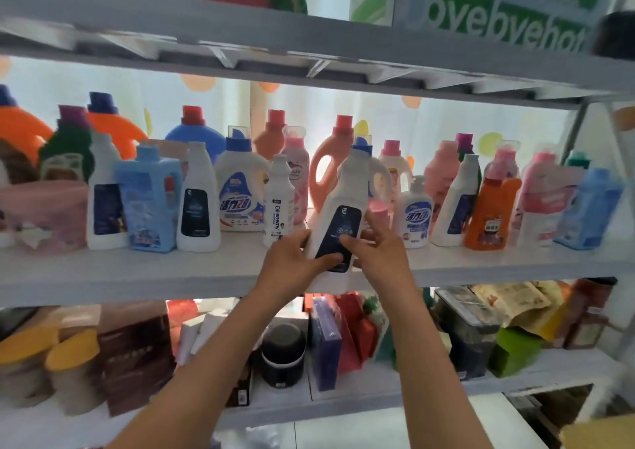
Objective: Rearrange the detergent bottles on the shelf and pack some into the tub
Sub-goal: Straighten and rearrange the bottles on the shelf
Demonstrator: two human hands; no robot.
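A white bottle with a dark blue label (343, 208) leans to the right at the front of the middle shelf (171, 273). My left hand (295, 263) grips its lower left side, thumb across the label. My right hand (374, 246) holds the lower right side, fingers curled behind it. A pink tub (44, 208) stands at the shelf's left end. Several more detergent bottles line the shelf, among them a white "Oil enemy" bottle (279, 201) just left of the held one and a small white pump bottle (415, 211) to its right.
An orange bottle (488, 211) and a light blue square bottle (591, 208) stand at the right; another light blue one (151, 201) stands at the left. The shelf above hangs low. The shelf below holds boxes, jars and bags.
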